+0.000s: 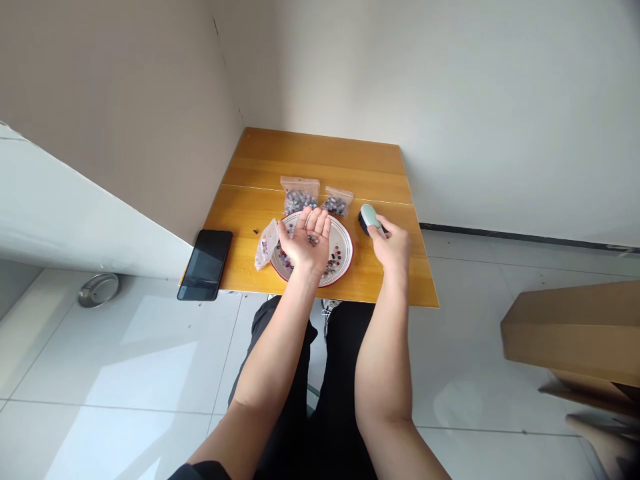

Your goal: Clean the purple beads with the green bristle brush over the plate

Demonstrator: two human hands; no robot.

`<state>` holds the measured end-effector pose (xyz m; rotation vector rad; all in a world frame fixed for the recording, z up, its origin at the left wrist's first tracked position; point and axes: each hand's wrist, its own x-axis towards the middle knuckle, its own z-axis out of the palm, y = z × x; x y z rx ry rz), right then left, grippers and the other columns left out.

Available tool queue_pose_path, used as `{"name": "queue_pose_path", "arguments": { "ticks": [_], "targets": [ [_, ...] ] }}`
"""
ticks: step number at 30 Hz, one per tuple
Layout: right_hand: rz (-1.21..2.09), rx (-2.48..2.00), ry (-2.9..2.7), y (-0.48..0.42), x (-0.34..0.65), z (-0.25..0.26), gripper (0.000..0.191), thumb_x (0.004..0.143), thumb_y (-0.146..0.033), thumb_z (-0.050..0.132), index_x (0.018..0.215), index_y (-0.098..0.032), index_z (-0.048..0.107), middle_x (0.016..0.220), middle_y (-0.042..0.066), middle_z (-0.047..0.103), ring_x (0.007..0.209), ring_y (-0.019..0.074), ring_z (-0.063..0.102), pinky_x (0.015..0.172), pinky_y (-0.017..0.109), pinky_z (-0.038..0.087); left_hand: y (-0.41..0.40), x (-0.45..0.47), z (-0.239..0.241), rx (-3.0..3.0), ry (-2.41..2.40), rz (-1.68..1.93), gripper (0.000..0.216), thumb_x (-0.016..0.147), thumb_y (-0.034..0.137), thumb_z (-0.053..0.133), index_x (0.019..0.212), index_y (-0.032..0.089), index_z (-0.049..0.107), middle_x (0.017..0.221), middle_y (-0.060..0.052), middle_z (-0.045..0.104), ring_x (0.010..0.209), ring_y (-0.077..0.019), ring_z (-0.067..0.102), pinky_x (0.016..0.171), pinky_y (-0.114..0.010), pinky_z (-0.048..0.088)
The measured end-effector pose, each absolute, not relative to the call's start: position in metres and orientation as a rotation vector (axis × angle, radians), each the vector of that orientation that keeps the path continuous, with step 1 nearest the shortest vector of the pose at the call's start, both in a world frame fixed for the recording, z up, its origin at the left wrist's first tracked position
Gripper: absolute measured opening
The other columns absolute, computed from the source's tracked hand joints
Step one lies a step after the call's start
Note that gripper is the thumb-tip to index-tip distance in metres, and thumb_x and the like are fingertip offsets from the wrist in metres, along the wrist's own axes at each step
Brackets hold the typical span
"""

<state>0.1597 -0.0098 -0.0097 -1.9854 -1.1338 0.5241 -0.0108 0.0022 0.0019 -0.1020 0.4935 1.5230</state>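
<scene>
Clasped in the right hand [393, 247], a brush [369, 215] is held beside the plate [344, 235]. Palm up and outstretched, the left hand [306, 245] bears loose beads [313, 240] above the plate.

We wear loose black cloth trousers [344, 347] and a black short sleeve [201, 471], its curved hem showing high on our bare left arm [267, 373]. We also show part of a white, dark-marked shoe [329, 308].
</scene>
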Motion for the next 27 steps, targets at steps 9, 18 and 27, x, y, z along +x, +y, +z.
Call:
{"name": "queue_pose_path", "arguments": {
  "ticks": [9,18,27],
  "targets": [
    [0.602,-2.055,-1.262,-0.024,0.170,0.006,0.040,0.086,-0.033,0.060,0.124,-0.032,0.075,0.100,0.005,0.079,0.092,0.0261,0.072,0.087,0.043,0.055,0.002,-0.010,0.000,-0.103,0.475,1.514,0.064,0.094,0.068,0.037,0.100,0.014,0.070,0.100,-0.013,0.072,0.109,-0.0224,0.071,0.100,-0.033,0.055],
    [0.320,-2.026,-1.156,-0.020,0.192,-0.005,0.040,0.082,-0.021,0.062,0.118,-0.025,0.077,0.103,0.006,0.080,0.092,0.0223,0.074,0.094,0.041,0.055,0.001,-0.009,0.002,-0.115,0.473,1.497,0.061,0.093,0.067,0.039,0.098,0.014,0.069,0.093,-0.011,0.072,0.094,-0.0192,0.073,0.096,-0.033,0.055],
    [0.395,-2.104,-1.201,-0.019,0.202,-0.019,0.037,0.073,-0.017,0.066,0.106,-0.024,0.081,0.110,0.007,0.080,0.106,0.0298,0.073,0.096,0.044,0.056,0.001,-0.008,-0.001,-0.083,0.484,1.499,0.059,0.093,0.067,0.039,0.099,0.015,0.068,0.094,-0.011,0.073,0.099,-0.0194,0.072,0.099,-0.033,0.054]
  ]
}}
